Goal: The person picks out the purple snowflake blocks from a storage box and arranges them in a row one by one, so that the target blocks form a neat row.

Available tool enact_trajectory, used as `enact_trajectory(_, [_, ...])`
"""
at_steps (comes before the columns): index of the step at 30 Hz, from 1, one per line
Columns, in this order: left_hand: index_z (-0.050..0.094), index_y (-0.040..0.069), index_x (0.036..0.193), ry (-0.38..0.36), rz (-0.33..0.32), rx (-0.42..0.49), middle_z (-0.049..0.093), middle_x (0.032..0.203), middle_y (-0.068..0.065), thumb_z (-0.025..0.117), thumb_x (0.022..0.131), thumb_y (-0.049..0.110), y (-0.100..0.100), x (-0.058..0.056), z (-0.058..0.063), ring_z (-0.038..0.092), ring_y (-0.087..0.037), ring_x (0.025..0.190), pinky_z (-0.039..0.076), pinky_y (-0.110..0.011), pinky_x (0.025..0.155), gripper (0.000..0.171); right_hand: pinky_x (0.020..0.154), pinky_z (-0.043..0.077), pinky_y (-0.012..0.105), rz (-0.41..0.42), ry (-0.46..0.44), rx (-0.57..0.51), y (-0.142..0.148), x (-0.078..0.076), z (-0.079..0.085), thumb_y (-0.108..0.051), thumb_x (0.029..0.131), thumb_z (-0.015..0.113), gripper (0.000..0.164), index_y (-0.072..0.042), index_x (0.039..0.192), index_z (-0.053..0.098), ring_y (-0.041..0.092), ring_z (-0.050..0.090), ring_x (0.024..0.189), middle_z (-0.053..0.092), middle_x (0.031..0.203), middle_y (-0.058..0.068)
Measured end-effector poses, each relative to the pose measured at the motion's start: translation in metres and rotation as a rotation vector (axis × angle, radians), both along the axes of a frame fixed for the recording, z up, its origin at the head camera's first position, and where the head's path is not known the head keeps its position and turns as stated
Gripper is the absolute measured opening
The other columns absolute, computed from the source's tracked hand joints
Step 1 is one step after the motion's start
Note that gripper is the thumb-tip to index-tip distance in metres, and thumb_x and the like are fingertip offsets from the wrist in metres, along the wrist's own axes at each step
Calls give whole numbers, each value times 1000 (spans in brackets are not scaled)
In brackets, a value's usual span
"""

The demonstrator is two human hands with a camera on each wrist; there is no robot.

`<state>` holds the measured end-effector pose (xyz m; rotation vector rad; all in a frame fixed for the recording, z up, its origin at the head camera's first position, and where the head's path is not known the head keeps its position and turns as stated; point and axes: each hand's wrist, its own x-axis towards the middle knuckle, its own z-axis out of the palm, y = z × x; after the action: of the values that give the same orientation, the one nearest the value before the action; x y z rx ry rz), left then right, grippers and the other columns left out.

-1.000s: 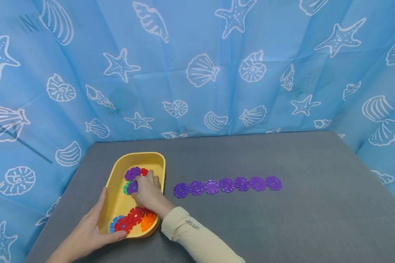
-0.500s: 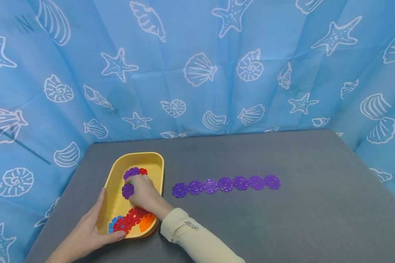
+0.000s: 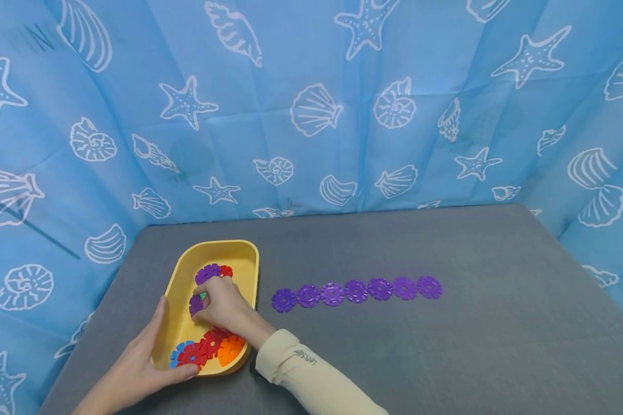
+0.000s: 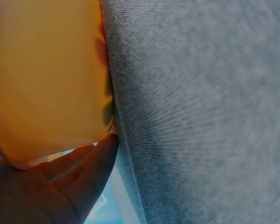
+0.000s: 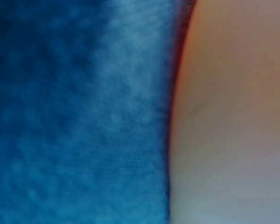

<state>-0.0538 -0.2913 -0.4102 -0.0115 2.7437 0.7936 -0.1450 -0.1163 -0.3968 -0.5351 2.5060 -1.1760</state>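
The right hand reaches over the right wall into the rounded, oblong yellow plastic tray, its fingers bent and its thumb brought near them. Between the fingertips it appears to pinch a purple plastic notched disc, partly covered by the hand, near the middle of the tray; a bit of a green notched disc shows just beside it under the fingers. The right wrist view is too blurred to show this grip.

The left hand is spread wide around the tray's near left corner, the thumb at the near rim and the straight fingers along the outer left wall; the left wrist view shows those fingers against the tray.

Inside the tray, beyond the right hand, lie another purple notched disc and a red notched disc, touching or overlapping. At the near end are a blue notched disc, several overlapping red notched discs and an orange notched disc by the right wall.

To the right of the tray, seven purple notched discs form a row on the grey cloth-covered table, neighbours touching or slightly overlapping.
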Motion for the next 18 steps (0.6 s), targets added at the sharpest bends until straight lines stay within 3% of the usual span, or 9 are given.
enact_trajectory(5, [-19, 11, 162, -17, 7, -3, 14, 166, -32, 76, 82, 59, 0, 0, 0, 45, -47, 131, 60, -53, 94, 134, 47, 45, 15, 26, 25, -11, 0, 0, 0, -16, 85, 84, 44, -20, 127, 73, 6, 52, 48, 57, 57, -5])
enact_trajectory(9, [-19, 9, 162, -20, 5, -12, 14, 165, -34, 76, 82, 60, 1, -1, 0, 44, -49, 133, 59, -55, 94, 134, 55, 47, 9, 52, 123, -82, 1, -1, 1, -19, 87, 83, 44, -20, 129, 72, -2, 55, 58, 67, 71, -8])
enact_trajectory(14, [-17, 4, 161, -1, -5, -37, 12, 165, -38, 76, 83, 58, 1, -1, -1, 39, -55, 137, 53, -66, 98, 133, 67, 51, 4, 57, 206, -320, 10, -1, 3, -17, 90, 80, 44, -14, 133, 70, -9, 58, 70, 74, 86, -1])
enact_trajectory(18, [-18, 5, 161, -1, -5, -39, 10, 165, -39, 76, 83, 58, 1, -2, -1, 37, -57, 138, 49, -69, 100, 134, 68, 54, 7, 37, 176, -477, 20, -1, 5, -16, 89, 80, 44, -10, 131, 70, -10, 62, 70, 76, 85, 5])
